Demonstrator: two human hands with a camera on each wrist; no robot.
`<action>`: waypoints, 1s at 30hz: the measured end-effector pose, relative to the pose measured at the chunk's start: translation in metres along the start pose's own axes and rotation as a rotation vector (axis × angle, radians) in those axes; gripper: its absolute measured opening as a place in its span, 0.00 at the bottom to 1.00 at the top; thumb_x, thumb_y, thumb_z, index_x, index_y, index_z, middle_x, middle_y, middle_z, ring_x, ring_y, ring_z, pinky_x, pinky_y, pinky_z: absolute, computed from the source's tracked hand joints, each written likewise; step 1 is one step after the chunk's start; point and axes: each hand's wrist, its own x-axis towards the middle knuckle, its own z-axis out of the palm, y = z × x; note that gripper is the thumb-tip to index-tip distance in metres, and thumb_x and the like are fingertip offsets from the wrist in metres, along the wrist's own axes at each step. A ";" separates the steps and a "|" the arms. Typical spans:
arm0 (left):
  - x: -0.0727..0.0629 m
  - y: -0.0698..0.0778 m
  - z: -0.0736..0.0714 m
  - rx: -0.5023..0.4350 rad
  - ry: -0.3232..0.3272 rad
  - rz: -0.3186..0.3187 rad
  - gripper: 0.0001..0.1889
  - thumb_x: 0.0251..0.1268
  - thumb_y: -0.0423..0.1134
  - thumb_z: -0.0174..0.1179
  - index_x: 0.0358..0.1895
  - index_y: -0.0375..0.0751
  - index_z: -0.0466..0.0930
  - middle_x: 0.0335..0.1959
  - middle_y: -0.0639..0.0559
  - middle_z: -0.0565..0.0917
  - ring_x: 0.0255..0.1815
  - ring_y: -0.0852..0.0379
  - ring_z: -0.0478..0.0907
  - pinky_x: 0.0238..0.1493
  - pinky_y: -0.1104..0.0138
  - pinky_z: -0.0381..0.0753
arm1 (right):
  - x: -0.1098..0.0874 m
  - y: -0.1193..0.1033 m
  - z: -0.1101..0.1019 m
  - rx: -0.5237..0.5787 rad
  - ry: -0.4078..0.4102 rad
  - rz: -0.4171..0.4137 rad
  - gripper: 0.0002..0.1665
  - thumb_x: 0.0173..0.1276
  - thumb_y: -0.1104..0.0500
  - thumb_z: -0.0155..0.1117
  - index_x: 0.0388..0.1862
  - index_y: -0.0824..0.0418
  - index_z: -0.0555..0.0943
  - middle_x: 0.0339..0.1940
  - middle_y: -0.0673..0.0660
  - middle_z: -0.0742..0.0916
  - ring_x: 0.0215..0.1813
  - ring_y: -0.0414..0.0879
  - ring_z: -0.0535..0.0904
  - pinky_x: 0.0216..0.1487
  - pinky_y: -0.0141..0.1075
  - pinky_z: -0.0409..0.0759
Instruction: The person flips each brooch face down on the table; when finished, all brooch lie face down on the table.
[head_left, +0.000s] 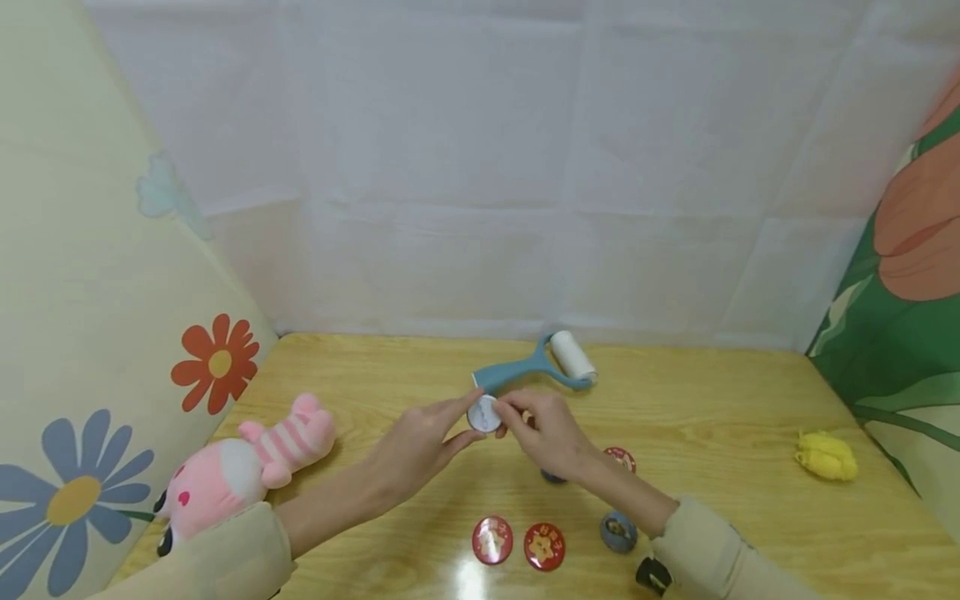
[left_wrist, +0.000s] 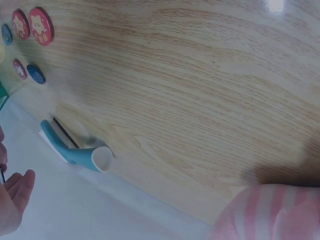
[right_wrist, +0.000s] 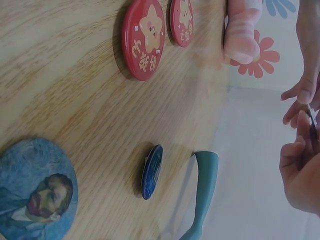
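A small round pin badge (head_left: 483, 414), its pale back with the pin facing up, is held between both hands above the table. My left hand (head_left: 416, 450) pinches its left side between thumb and fingers. At the right edge, my right hand (head_left: 546, 432) grips it with thumb and curled fingertips. Seen from the right wrist, the badge (right_wrist: 313, 120) appears edge-on between the fingers. Below lie two red star badges (head_left: 492, 540), a blue portrait badge (right_wrist: 37, 192) and a dark blue badge (right_wrist: 152, 172). Another red badge (head_left: 620, 458) is partly hidden by the right forearm.
A lint roller (head_left: 517, 369) with a blue handle lies behind the hands. The pink striped plush toy (head_left: 247, 471) is at the left, a yellow bundle (head_left: 827, 456) at the right. Near the right sleeve lies a black object (head_left: 653, 575). A white cloth (head_left: 450, 208) hangs behind.
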 end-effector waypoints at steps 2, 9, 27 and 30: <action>0.000 0.000 0.000 0.000 -0.021 -0.020 0.30 0.51 0.32 0.73 0.59 0.27 0.75 0.41 0.37 0.86 0.39 0.48 0.86 0.37 0.68 0.85 | 0.000 0.001 0.001 -0.019 0.019 -0.021 0.08 0.73 0.62 0.59 0.43 0.63 0.84 0.26 0.49 0.85 0.23 0.35 0.72 0.20 0.27 0.73; -0.002 0.001 0.001 -0.033 -0.112 -0.100 0.29 0.55 0.33 0.71 0.61 0.29 0.74 0.41 0.40 0.87 0.38 0.50 0.86 0.37 0.68 0.85 | -0.001 0.010 0.000 -0.184 0.019 -0.238 0.18 0.63 0.61 0.70 0.52 0.64 0.83 0.31 0.50 0.86 0.31 0.40 0.76 0.29 0.27 0.76; -0.017 -0.001 0.023 -0.083 -0.283 -0.246 0.22 0.58 0.33 0.68 0.56 0.32 0.77 0.39 0.43 0.87 0.36 0.52 0.85 0.34 0.70 0.84 | -0.015 0.031 0.003 -0.483 -0.169 -0.370 0.27 0.60 0.54 0.72 0.56 0.65 0.81 0.38 0.53 0.85 0.41 0.43 0.78 0.43 0.27 0.79; -0.021 -0.001 0.028 -0.075 -0.294 -0.256 0.21 0.58 0.33 0.68 0.54 0.32 0.78 0.39 0.42 0.87 0.37 0.50 0.85 0.36 0.68 0.85 | -0.019 0.036 0.007 -0.496 -0.187 -0.375 0.27 0.60 0.54 0.71 0.56 0.65 0.81 0.39 0.53 0.85 0.42 0.43 0.79 0.45 0.27 0.79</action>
